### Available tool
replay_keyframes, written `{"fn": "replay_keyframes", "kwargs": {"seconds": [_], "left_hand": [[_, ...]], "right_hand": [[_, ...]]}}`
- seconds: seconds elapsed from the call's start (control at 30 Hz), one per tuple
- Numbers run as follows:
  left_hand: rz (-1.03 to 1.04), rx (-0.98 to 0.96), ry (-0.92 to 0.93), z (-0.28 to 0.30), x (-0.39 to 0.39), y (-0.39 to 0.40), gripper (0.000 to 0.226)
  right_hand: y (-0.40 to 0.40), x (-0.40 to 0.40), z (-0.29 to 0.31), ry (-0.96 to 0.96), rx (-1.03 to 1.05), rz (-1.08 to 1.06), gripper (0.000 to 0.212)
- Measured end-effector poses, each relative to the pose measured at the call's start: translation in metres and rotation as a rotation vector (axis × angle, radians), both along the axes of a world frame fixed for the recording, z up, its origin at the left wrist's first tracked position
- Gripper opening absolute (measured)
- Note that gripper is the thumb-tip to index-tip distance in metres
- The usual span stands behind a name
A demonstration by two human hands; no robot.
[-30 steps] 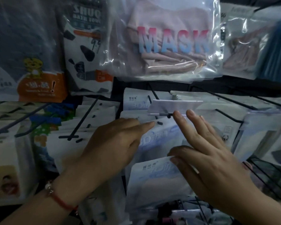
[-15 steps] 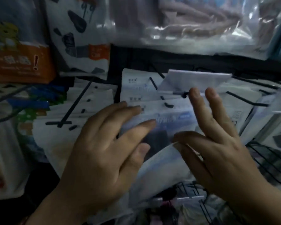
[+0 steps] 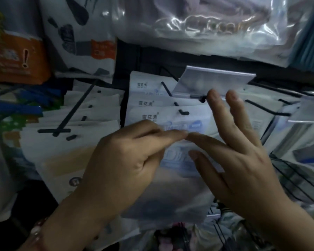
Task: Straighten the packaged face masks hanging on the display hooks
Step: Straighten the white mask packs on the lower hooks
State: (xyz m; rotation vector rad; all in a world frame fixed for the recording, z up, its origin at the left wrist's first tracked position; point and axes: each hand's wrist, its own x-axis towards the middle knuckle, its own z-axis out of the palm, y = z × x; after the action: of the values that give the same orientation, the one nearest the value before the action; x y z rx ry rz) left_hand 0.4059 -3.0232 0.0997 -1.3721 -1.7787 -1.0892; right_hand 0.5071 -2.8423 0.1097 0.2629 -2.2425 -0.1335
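Front white-and-blue plastic mask packet [image 3: 172, 160] on the middle black wire hook [image 3: 183, 112] looks light, floppy, slick: left hand [image 3: 116, 171] pinches its upper face, right hand [image 3: 239, 160] fingers splayed flat; grip side edges.

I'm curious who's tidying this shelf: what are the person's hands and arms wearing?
Both hands are bare, no gloves or rings visible. The left hand has a bracelet of pale beads with a reddish cord at the wrist. The right hand and forearm show no sleeve or jewellery.
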Motion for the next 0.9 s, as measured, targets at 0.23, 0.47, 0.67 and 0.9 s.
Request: {"fn": "replay_keyframes", "kwargs": {"seconds": [0.23, 0.47, 0.67, 0.9], "left_hand": [[0.027, 0.122, -0.136, -0.001, -0.005, 0.007, 0.039], [0.151, 0.122, -0.105, 0.001, -0.005, 0.018, 0.037], [0.260, 0.096, -0.054, 0.001, 0.000, 0.016, 0.036], [0.349, 0.128, -0.011, -0.002, -0.001, 0.017, 0.035]], "right_hand": [[0.004, 0.008, 0.003, -0.032, 0.011, -0.013, 0.045], [0.005, 0.010, 0.003, -0.055, 0.018, -0.019, 0.042], [0.004, 0.012, 0.003, -0.074, 0.001, -0.013, 0.044], [0.004, 0.013, 0.003, -0.080, -0.004, -0.004, 0.044]]}}
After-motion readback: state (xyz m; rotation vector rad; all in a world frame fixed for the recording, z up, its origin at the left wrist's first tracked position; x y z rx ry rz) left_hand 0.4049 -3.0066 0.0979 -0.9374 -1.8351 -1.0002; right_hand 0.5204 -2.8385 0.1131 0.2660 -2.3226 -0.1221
